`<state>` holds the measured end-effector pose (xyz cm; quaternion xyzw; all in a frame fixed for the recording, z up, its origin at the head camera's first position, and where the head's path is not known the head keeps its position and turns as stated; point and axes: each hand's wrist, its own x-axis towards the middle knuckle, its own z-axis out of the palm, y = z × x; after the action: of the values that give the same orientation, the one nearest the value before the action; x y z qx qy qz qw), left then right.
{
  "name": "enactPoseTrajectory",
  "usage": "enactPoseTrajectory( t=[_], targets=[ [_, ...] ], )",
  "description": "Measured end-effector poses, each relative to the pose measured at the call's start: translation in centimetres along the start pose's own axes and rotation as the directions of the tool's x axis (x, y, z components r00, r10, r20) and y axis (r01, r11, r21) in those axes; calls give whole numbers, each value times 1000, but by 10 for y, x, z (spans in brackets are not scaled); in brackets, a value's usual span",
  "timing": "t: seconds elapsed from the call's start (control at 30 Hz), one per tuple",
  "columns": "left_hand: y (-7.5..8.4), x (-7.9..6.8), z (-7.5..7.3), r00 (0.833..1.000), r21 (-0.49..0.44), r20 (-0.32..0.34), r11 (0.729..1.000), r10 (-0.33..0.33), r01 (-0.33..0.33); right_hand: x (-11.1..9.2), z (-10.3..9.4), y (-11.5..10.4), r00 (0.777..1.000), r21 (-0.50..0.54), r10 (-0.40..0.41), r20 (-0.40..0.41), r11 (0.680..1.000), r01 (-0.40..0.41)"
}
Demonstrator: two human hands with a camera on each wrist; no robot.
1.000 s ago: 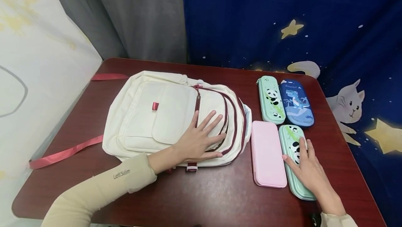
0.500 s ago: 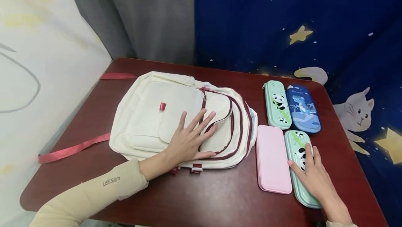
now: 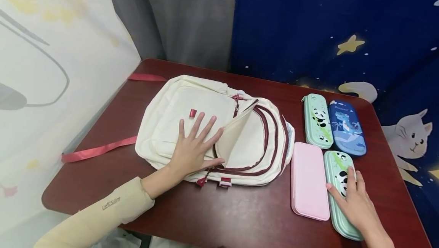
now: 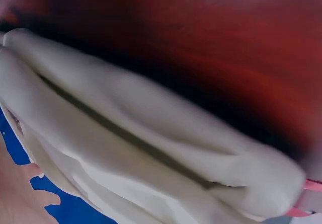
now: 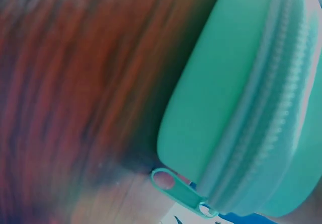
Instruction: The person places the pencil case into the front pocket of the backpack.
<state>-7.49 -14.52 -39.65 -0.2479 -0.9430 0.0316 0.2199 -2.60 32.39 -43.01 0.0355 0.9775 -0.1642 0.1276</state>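
Even, soft room light overhead; head view sharp but bowed at the edges, both wrist views badly smeared.

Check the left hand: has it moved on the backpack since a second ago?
Yes. The left hand has slid along the backpack away from the pink case, toward the red tag, and the pocket flap now stands lifted open.

The head view looks forward and down over the whole table (image 3: 240, 210). The left wrist view sits close against the backpack (image 4: 151, 148); the right wrist view close against the green case (image 5: 226, 108).
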Motion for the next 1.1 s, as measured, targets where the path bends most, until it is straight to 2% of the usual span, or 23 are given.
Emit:
enactPoseTrajectory(
  t=[0.17,0.47,0.57,0.67,0.77,0.9,1.1],
  targets=[
    [-14,-12,3,999,-19,25,999,-32,33,-1,2,1,999,0,25,25,1000,-25],
    [-29,-38,5,1000,-25,27,1000,-14,15,-3,3,1,1000,24,10,6,1000,-10],
    [-28,-43,6,1000,-49,-18,999,-8,7,-4,1,-3,999,43,21,-32,999,-19],
    [-26,-43,7,995,-66,-98,998,17,-24,-6,-1,-4,998,68,13,-69,998,-8],
    [-27,-38,8,986,-64,-139,993,90,-100,-13,-1,1,1000,96,0,4,995,0],
    [-29,-32,12,978,-84,-126,980,169,-180,-21,1,8,991,94,14,131,995,-26],
    [-28,-36,21,986,-155,-59,975,154,-161,-22,4,11,990,62,23,141,998,-32]
  ],
)
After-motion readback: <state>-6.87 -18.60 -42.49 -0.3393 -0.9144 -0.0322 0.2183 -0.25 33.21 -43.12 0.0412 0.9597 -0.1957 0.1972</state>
